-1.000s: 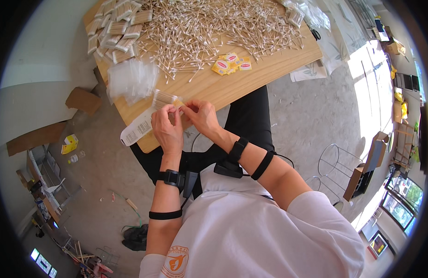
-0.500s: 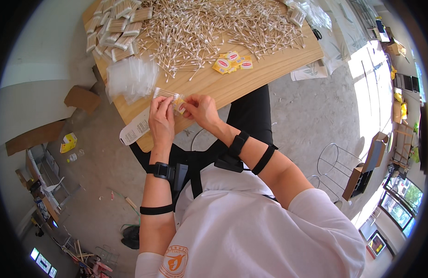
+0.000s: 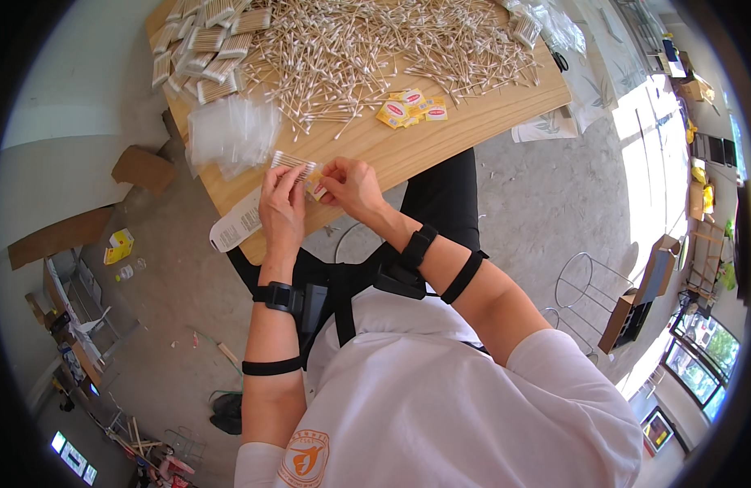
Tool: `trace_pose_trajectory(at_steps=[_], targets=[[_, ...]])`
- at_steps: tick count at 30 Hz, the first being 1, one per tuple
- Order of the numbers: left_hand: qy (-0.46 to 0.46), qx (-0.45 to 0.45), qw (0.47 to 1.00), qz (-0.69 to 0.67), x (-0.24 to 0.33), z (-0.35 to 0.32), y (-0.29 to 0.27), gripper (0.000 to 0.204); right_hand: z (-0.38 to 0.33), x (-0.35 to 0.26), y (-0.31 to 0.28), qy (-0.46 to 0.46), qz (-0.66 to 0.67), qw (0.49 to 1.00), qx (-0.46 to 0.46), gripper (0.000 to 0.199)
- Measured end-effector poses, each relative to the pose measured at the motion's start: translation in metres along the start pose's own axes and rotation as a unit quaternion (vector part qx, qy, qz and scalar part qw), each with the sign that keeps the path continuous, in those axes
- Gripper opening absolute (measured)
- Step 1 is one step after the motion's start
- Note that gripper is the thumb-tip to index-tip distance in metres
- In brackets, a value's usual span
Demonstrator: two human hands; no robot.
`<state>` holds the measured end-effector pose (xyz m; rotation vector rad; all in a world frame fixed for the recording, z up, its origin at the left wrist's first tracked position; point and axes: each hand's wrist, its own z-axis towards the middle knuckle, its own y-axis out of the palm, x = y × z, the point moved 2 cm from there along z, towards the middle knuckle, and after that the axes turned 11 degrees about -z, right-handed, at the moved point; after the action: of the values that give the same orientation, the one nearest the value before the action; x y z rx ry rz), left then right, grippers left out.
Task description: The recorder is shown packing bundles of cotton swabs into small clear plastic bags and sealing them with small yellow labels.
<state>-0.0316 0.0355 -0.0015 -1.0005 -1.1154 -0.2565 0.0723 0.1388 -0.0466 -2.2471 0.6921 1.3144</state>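
At the table's near edge, my left hand [image 3: 283,205] lies with its fingers closed over a small clear bag of cotton swabs [image 3: 289,160]. A yellow card [image 3: 315,186] with a red oval shows at the right end of this bag. My right hand [image 3: 354,192] pinches the card between thumb and fingertips; whether the card is inside the bag I cannot tell. Just beyond my left hand is a stack of clear plastic bags [image 3: 231,137]. More yellow cards [image 3: 411,108] lie in a small heap further right on the table.
Loose cotton swabs [image 3: 335,57] spread over the far part of the wooden table [image 3: 481,122]. Filled swab bags [image 3: 206,41] are heaped at the far left. A white printed strip [image 3: 237,223] juts past the near left corner. Black scissors [image 3: 561,61] lie at the right edge.
Hardly anything differs. Both hands keep their hold on the bag and card, and the whole view has shifted very slightly.
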Motion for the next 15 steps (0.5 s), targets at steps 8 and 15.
trace_pose_trajectory(at_steps=[8,15], targets=[[-0.023,-0.014,0.999,-0.041,-0.0022,0.0017,-0.0037,0.029,-0.0049,-0.0057,0.0030,-0.008,0.020,1.000,0.004,0.018],[-0.029,-0.027,0.997,-0.061,-0.0063,0.0031,-0.0063,0.028,-0.0035,-0.0033,0.0029,-0.029,0.019,0.999,0.008,0.017]])
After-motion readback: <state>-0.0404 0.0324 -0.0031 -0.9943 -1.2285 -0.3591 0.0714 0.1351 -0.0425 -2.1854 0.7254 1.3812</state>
